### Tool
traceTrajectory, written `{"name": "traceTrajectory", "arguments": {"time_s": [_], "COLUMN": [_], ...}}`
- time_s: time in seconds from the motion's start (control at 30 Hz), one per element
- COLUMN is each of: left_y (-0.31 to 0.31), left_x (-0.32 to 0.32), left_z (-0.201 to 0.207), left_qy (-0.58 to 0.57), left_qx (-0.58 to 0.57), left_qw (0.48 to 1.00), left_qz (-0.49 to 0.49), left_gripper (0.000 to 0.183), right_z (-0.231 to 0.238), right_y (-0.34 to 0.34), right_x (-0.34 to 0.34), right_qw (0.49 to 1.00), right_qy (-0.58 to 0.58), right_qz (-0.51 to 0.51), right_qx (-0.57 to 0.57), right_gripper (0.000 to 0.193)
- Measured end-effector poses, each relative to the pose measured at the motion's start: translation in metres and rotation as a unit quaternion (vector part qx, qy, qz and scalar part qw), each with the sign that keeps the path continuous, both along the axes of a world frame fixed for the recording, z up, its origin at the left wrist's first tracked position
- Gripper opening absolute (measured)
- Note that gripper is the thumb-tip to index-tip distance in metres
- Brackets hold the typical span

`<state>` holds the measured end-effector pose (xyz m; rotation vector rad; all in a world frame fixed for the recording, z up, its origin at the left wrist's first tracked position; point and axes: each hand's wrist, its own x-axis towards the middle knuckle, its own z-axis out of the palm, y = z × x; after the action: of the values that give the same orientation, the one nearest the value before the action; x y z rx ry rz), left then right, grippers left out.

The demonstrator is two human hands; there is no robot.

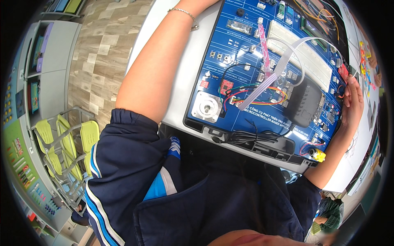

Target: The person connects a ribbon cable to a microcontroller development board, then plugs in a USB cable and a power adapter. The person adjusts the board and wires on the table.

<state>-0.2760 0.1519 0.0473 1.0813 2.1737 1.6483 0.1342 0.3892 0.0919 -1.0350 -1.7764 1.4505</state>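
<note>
A blue microcontroller trainer board [256, 92] lies in an open black case in front of me. My right hand [354, 100] is at its right edge, fingers bent and drawn together beside a red part [344, 72] and a thin white wire. What those fingers grip, if anything, is too small to tell. My left arm stretches past the board's left side, a bracelet [186, 15] on its wrist. Only the base of my left hand [203, 3] shows at the upper edge; its fingers are out of view.
Across the board run a grey ribbon cable [273, 76] and coloured jumper wires, near a white breadboard [301, 55]. A black power adapter [303, 102] rests on it, its bundled cord [254, 136] at the near edge. Green chairs [65, 137] stand left; people are to the right.
</note>
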Motion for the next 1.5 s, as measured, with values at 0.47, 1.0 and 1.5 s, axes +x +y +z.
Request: {"name": "traceTrajectory", "arguments": {"time_s": [0.47,1.0,1.5], "left_y": [0.000,-0.003,-0.004], "left_x": [-0.004,0.003,-0.022], "left_z": [-0.005,0.003,-0.009], "left_qy": [0.006,-0.089,-0.092], "left_qx": [0.013,0.029,-0.024], "left_qw": [1.000,0.995,0.995], "left_qz": [-0.003,-0.041,-0.004], "left_gripper": [0.036,0.026,0.031], "right_z": [0.006,0.003,0.017], "right_y": [-0.017,-0.010,-0.038], "right_x": [-0.009,-0.003,-0.025], "right_qw": [0.998,0.999,0.997], "right_qy": [-0.042,0.041,0.062], "right_qz": [0.001,0.027,0.010], "right_qx": [0.049,-0.003,-0.040], "right_gripper": [0.040,0.036,0.006]}}
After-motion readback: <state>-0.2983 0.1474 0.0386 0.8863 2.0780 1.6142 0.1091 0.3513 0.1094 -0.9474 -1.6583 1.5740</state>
